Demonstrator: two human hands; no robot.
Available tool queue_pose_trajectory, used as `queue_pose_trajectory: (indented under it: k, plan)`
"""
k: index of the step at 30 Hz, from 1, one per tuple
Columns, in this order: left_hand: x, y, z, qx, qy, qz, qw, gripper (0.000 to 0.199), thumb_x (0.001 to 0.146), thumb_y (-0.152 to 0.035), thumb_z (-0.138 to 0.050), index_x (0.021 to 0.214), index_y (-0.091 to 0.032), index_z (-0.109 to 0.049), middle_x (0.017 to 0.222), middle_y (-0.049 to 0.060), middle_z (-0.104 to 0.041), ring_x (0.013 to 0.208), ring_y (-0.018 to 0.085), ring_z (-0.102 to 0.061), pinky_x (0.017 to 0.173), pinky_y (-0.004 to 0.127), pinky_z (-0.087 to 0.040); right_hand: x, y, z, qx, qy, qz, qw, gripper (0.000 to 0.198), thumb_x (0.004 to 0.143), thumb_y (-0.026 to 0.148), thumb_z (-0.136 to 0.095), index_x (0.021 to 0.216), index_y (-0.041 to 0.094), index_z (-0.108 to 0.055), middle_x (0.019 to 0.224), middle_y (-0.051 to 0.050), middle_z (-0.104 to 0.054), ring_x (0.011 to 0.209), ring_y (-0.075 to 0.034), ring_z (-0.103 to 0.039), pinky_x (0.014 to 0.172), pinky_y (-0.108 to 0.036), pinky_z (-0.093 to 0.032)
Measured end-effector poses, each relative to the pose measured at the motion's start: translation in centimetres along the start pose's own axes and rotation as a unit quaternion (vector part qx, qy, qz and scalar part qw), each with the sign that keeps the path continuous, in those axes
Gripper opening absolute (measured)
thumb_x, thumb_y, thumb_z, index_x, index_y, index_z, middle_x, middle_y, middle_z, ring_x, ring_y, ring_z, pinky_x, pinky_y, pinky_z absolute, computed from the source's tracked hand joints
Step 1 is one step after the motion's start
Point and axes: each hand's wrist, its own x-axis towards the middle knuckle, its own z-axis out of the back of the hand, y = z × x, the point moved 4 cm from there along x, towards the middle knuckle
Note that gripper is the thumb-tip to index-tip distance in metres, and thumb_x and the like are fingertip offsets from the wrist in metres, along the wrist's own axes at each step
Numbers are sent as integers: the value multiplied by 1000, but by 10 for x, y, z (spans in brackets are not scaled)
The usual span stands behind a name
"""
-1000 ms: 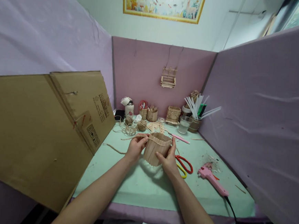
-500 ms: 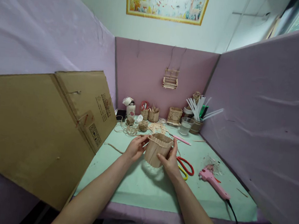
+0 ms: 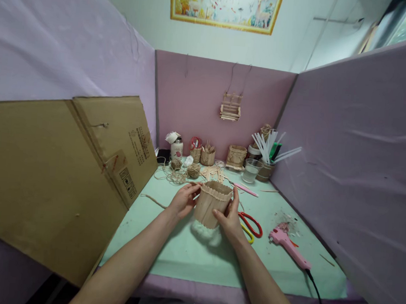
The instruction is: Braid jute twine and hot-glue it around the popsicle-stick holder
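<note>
A small round cup point(image 3: 208, 210) made of wooden craft sticks is held just above the table, slightly tilted, its open top showing. A braided cord point(image 3: 215, 196) runs around it just below the scalloped rim. My right hand point(image 3: 228, 218) grips the cup's right side, thumb on the front and fingers behind. At the left of the rim, my left hand point(image 3: 186, 201) pinches the cord with closed fingers. A loose length of cord point(image 3: 153, 200) lies on the table beyond my left wrist. Red and yellow-handled scissors point(image 3: 251, 225) rest right of the cup, partly hidden.
A pink glue gun point(image 3: 290, 247) with a black cable lies at the right. Twine balls point(image 3: 193, 171), wooden sticks point(image 3: 214, 173), a pink pen-like tool point(image 3: 245, 189) and a clear cup of liquid point(image 3: 251, 171) stand or lie behind. Cardboard point(image 3: 63, 178) leans at the left.
The cup tilts slightly more and has shifted a touch to the left in both hands. The whole view has moved very slightly. Both grips stay the same.
</note>
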Motion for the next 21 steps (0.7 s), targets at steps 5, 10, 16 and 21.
queue_pose_trajectory:
  k: [5,10,16,21]
  plan:
    - [0,0,0,12,-4,-2,1000,26,61,-27,-83,77,-18,-63,80,1,-65,76,14,-57,66,23,-41,0,1,-1,18,15,13,1000,123,69,51,-77,153,24,9,153,-16,-36,138,-27,-41,114,-52,-29]
    - [-2,0,-1,15,29,19,999,31,62,-29,-82,88,-20,-67,90,3,-68,81,16,-60,71,25,-45,-2,7,-3,41,40,-4,998,129,64,59,-77,154,26,10,153,-15,-36,137,-30,-43,111,-53,-34]
    - [-9,4,-7,33,141,109,984,51,65,-40,-81,113,-25,-67,116,8,-69,101,25,-64,86,35,-48,-4,12,-3,86,88,-40,992,129,61,64,-77,155,28,4,154,-12,-36,138,-30,-41,110,-51,-36]
    - [-16,6,-10,89,197,145,966,58,64,-53,-79,109,-18,-70,110,15,-72,108,33,-64,90,41,-47,-8,17,-3,112,118,-92,982,127,57,66,-78,155,31,-4,155,-11,-35,136,-32,-43,107,-52,-38]
